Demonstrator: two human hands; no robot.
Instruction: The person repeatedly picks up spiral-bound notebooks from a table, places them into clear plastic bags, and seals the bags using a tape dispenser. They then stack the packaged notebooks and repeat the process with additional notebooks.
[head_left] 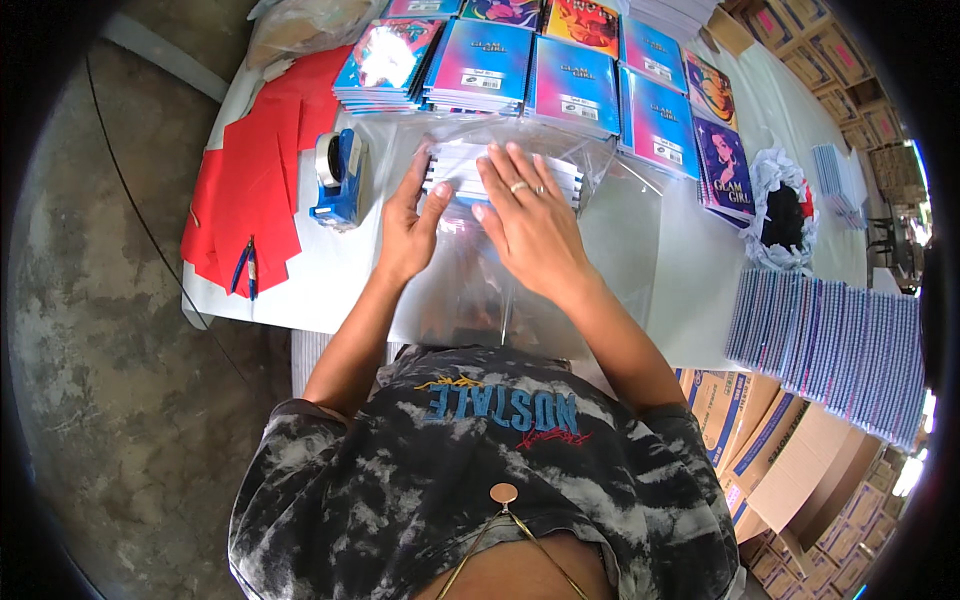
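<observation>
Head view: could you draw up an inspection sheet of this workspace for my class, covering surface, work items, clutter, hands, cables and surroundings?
Surface: white table.
Work items: white-edged stack, clear plastic about it.
Clutter: red sheets, blue-handled tool, blue tape dispenser, colourful notebooks beyond.
Hands: left hand at the stack's left end; right hand flat over it.
Cables: thin dark line, possibly a cable, at left.
Surroundings: concrete floor, cardboard boxes.

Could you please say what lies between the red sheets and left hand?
Between red sheets and left hand, the head view shows a blue tape dispenser.
</observation>
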